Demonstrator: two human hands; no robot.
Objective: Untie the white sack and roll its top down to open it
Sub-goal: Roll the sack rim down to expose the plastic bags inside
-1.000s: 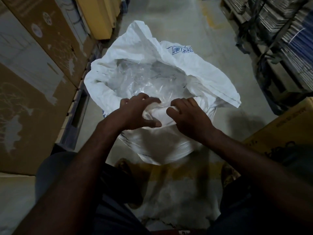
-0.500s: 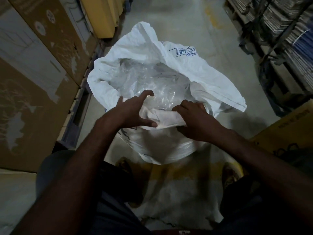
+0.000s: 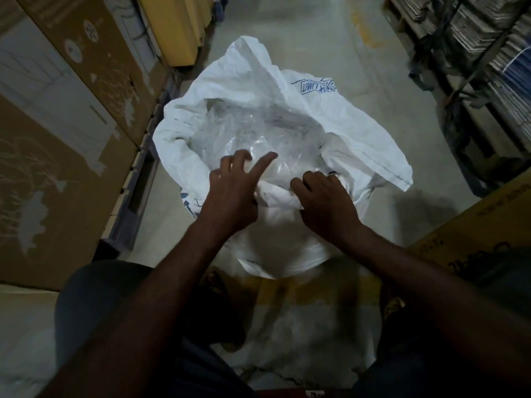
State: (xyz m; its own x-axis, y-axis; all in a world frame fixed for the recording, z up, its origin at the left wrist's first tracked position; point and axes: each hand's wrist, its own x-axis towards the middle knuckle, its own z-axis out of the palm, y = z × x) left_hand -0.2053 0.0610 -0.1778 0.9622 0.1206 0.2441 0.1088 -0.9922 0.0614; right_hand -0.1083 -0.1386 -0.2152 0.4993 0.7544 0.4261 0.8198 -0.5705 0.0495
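Left hand (image 3: 232, 193) fingers extended, right hand (image 3: 324, 202) curled on sack (image 3: 330, 116) rim.

Dim warehouse aisle, grey concrete floor (image 3: 330, 38) w/ faded yellow paint mark (image 3: 362, 30). Tall brown cardboard cartons (image 3: 57, 139) stacked along left, on dark pallet (image 3: 138, 196). Yellow box (image 3: 178, 27) behind. Metal shelving w/ stacked paper bundles (image 3: 488, 47) on right.

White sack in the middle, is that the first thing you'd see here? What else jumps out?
Yes: the white sack stands open in the middle of the floor, with crinkly clear plastic showing inside. At its near rim, the right hand grips a fold of the sack, while the left hand has its fingers stretched out over the plastic. Tall cardboard boxes line the left side.
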